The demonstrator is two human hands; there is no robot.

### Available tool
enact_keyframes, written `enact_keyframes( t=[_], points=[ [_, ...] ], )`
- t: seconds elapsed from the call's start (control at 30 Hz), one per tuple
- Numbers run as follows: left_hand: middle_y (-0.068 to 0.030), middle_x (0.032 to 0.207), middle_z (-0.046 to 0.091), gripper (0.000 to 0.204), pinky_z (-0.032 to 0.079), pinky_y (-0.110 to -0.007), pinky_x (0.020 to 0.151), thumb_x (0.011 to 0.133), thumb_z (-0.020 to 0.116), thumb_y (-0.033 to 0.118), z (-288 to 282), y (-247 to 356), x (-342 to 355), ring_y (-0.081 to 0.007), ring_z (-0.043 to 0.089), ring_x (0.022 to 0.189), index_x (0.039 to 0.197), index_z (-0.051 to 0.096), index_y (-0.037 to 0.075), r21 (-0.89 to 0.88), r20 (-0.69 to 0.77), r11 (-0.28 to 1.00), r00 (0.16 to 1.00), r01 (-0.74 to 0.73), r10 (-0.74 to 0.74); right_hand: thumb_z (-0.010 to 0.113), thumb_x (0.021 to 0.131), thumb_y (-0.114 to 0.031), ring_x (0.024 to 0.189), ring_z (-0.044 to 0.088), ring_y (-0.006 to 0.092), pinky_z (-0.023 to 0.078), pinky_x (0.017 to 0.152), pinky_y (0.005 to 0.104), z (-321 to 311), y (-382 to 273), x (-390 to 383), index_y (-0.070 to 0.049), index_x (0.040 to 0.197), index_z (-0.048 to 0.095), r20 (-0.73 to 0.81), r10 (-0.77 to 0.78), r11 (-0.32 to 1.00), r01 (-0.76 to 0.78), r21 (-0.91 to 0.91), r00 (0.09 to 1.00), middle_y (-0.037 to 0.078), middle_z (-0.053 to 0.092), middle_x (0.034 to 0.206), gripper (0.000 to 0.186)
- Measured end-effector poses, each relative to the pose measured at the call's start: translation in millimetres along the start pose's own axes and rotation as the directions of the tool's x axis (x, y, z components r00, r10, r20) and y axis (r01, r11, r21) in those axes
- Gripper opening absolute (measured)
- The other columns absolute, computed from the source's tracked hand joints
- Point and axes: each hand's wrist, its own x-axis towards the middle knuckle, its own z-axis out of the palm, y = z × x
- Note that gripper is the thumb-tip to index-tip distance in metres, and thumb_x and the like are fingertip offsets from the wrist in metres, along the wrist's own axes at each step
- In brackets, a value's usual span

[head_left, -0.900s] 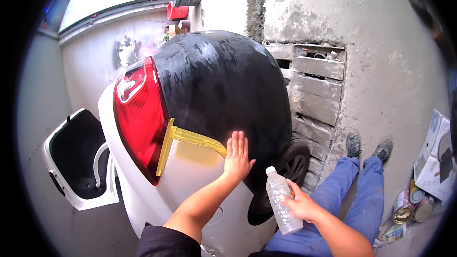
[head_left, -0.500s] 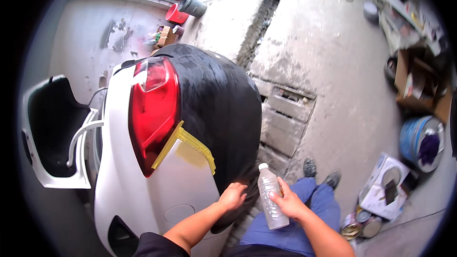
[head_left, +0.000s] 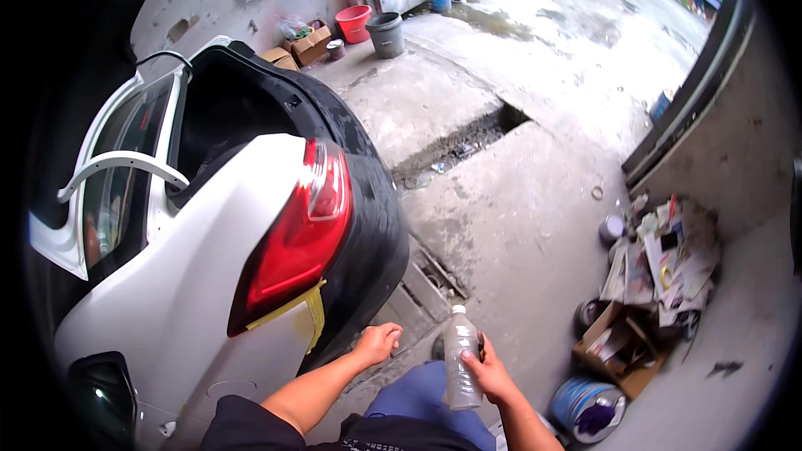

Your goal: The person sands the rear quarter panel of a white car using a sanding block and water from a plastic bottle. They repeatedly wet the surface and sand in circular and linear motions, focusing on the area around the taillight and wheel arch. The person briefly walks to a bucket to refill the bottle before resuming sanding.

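Note:
My right hand point(head_left: 486, 370) is wrapped around a clear plastic bottle point(head_left: 460, 367) with a white cap, held upright over my blue-trousered leg. The bottle looks pale and cloudy; how full it is I cannot tell. With its fingers curled in, my left hand point(head_left: 380, 342) hangs beside the car's rear corner, touching nothing I can see. Left of it stands the white car body point(head_left: 192, 234) with a red tail light point(head_left: 296, 242) and a dark bumper point(head_left: 376, 234). Yellow masking tape point(head_left: 316, 317) edges the panel below the light.
The car's boot point(head_left: 238, 104) stands open. A floor channel point(head_left: 468, 146) and a slatted drain cover point(head_left: 422, 296) break the concrete. To the right are papers point(head_left: 639, 271), a cardboard box point(head_left: 639, 377) and a blue drum point(head_left: 572, 401). Red point(head_left: 353, 25) and grey buckets point(head_left: 385, 36) stand farther back.
My view has swung up and right, bringing in the bright doorway and street. The bottle, still in my right hand, is more upright. My left hand stays curled near the car.

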Motion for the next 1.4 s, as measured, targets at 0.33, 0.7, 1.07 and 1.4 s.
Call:
enact_keyframes(
  t=[0.33, 0.7, 1.07, 1.4],
  points=[
    [-0.0196, 0.091, 0.069, 0.029, 0.052, -0.043, 0.08, 0.094, 0.055, 0.026, -6, 139, 127, -0.0351, 0.068, 0.089, 0.114, 0.064, 0.008, -0.062, -0.015, 0.977, 0.979, -0.205, 0.205, 0.07, 0.091, -0.031, 0.119, 0.053, 0.0249, 0.042, 0.102, 0.0384, -80, -148, 63, 0.002, 0.143, 0.038, -0.093, -0.032, 0.983, 0.048, 0.177, 0.995, 0.016, 0.056, 0.131, 0.069],
    [-0.0089, 0.101, 0.073, 0.04, 0.049, -0.029, 0.088, 0.095, 0.06, 0.031, 10, 281, 312, -0.0167, 0.068, 0.095, 0.122, 0.063, 0.002, -0.359, 0.039, 0.931, 0.996, -0.06, 0.079, 0.067, 0.093, -0.041, 0.11, 0.059, 0.022, 0.047, 0.095, 0.0375, -227, -332, 186, 0.003, 0.135, 0.047, 0.003, -0.116, 0.989, 0.116, -0.095, 0.993, 0.015, 0.061, 0.122, 0.065],
    [-0.0054, 0.121, 0.061, 0.055, 0.051, -0.039, 0.092, 0.095, 0.061, 0.05, -61, 427, 450, -0.0214, 0.059, 0.111, 0.133, 0.05, 0.012, -0.861, 0.206, 0.494, 0.971, 0.12, 0.124, 0.063, 0.095, -0.034, 0.123, 0.054, 0.0369, 0.044, 0.103, 0.0417, -199, -483, 366, -0.007, 0.149, 0.036, 0.364, -0.529, 0.445, 0.615, -0.651, 0.767, 0.021, 0.05, 0.139, 0.067],
    [-0.0064, 0.115, 0.063, 0.056, 0.047, -0.037, 0.095, 0.08, 0.081, 0.023, -206, 450, 631, -0.0201, 0.059, 0.107, 0.126, 0.054, 0.005, -0.771, 0.026, 0.603, 0.937, -0.203, 0.349, 0.049, 0.105, -0.027, 0.122, 0.052, 0.0216, 0.052, 0.096, 0.0442, -215, -628, 529, -0.015, 0.149, 0.041, 0.075, -0.144, 0.98, 0.153, -0.128, 0.987, 0.006, 0.05, 0.138, 0.046]
  ],
)
